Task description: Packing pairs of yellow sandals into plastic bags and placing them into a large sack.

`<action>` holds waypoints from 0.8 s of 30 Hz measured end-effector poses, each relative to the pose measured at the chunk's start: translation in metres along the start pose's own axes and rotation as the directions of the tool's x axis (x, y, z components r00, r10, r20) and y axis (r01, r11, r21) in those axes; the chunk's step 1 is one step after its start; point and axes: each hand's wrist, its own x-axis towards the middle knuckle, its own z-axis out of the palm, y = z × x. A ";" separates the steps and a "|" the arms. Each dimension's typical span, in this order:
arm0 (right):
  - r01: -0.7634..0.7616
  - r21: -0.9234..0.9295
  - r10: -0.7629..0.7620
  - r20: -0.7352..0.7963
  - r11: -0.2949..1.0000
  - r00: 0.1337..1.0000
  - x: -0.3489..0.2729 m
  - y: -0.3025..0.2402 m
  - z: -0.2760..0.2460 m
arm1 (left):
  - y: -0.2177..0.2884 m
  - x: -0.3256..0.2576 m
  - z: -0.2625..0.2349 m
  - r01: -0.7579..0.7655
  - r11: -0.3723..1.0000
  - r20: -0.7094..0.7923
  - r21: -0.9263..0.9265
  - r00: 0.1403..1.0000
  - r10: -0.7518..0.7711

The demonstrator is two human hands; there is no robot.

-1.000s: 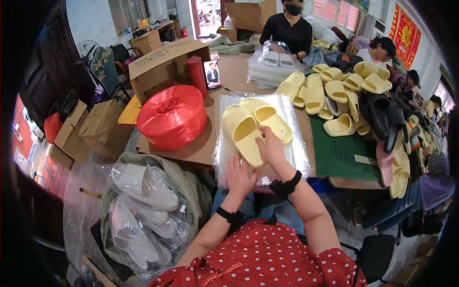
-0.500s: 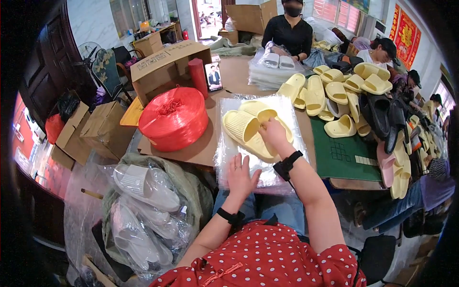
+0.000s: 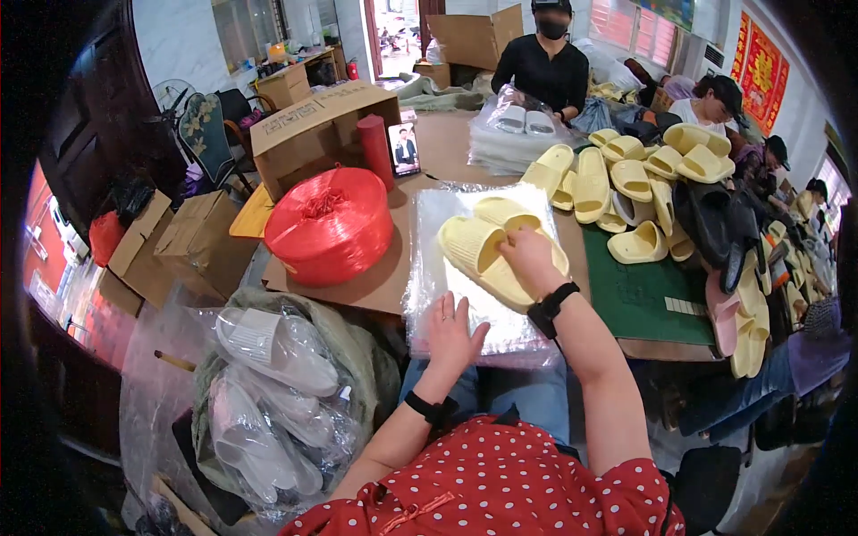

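Two pale yellow slide slippers (image 3: pixel 471 247) lie side by side over a stack of clear plastic bags (image 3: pixel 427 268) at the table's near edge. My right hand (image 3: pixel 529 259) is closed on them, its fingers gripping where the two slippers meet. Flat on the near left part of the bags rests my left hand (image 3: pixel 453 332), fingers spread, holding nothing. A dark band circles each of my wrists.
A big roll of red plastic twine (image 3: pixel 327 228) sits left, before an open cardboard box (image 3: pixel 322 125) and a phone (image 3: pixel 404 147). Yellow slippers (image 3: pixel 630 179) are heaped right, near a green mat (image 3: pixel 639 277). Bagged white slippers (image 3: pixel 277 348) fill a sack lower left. A co-worker (image 3: pixel 541 67) stands opposite.
My right hand has shifted a little to the right with the yellow slippers, baring more of the bags on the left. My left hand stays nearly in place.
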 end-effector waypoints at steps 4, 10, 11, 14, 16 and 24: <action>-0.068 0.012 0.069 -0.246 0.998 0.967 -0.006 0.046 -0.007 | -0.002 -0.004 -0.001 0.000 0.999 0.025 -0.049 1.000 0.002; -0.181 0.121 0.217 -0.468 0.976 0.857 -0.049 0.105 -0.071 | 0.002 0.001 -0.004 0.017 0.998 0.056 -0.061 0.998 -0.014; -0.151 0.170 0.217 -0.504 0.974 0.836 -0.062 0.097 -0.083 | 0.005 0.004 -0.009 0.038 0.997 0.095 -0.060 0.995 -0.032; -0.120 0.428 0.344 -0.497 0.896 0.796 -0.104 0.065 -0.110 | -0.008 0.017 -0.002 0.097 0.994 0.208 -0.058 0.974 -0.084; -0.060 0.592 0.372 -0.421 0.804 0.828 -0.135 0.054 -0.111 | -0.010 0.034 -0.004 -0.047 0.983 0.253 -0.178 0.963 0.092; -0.026 0.906 0.437 -0.178 0.422 0.882 -0.220 0.023 -0.086 | -0.003 0.034 -0.063 -0.156 0.929 0.231 -0.335 0.942 0.242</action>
